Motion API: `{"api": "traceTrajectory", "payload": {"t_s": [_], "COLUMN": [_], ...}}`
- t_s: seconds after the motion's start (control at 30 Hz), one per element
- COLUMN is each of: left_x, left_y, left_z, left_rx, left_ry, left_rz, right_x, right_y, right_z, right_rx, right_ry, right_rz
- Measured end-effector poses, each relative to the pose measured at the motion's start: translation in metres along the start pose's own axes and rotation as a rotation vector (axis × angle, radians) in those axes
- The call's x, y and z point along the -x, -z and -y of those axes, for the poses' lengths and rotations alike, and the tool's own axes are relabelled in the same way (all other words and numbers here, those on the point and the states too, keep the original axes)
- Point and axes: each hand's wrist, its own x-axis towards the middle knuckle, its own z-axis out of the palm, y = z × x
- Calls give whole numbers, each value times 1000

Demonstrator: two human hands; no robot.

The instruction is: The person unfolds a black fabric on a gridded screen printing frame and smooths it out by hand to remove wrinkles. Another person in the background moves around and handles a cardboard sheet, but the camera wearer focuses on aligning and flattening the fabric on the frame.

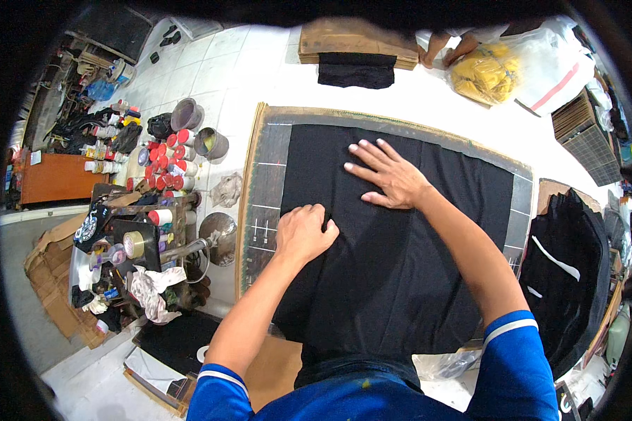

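A wide black cloth (384, 273) is spread over a dark board (267, 184) marked with white lines, which show along its left and right margins. Soft creases run down the cloth. My right hand (389, 176) lies palm down on its upper middle, fingers spread. Near the cloth's left edge my left hand (303, 231) rests with its fingers curled in and the thumb out to the right. No fabric is seen bunched in the left hand, though its underside is hidden. The cloth's near edge reaches down close to my body.
Left stand a cluster of red-lidded jars (163, 166), two buckets (210, 143) and a cluttered stand with a tape roll (134, 244). Black fabric (563, 284) is piled right. Beyond the board are a cardboard stack (347, 42), a bag of yellow cloth (484, 73) and a person's feet (442, 51).
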Motion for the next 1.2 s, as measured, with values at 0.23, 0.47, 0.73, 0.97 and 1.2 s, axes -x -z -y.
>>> {"api": "traceTrajectory", "payload": {"t_s": [0.23,0.47,0.73,0.97,1.2], "left_x": [67,136,174,196,227], "left_y": [-15,-29,-36,-40,-51], "left_z": [19,34,33,40,43], "left_rx": [228,386,438,479,395], "left_ry": [123,231,231,243,130], "left_rz": [-222,-351,-344,-403,-390], "right_x": [-38,-13,-36,13,146], "right_y": [-10,-20,-17,-49,-48], "right_z": [7,74,79,170,306], "right_rx": [55,-181,-85,-299,-443], "right_ry": [-56,342,175,429,618], "right_rz": [-70,-28,-77,-65,204]}}
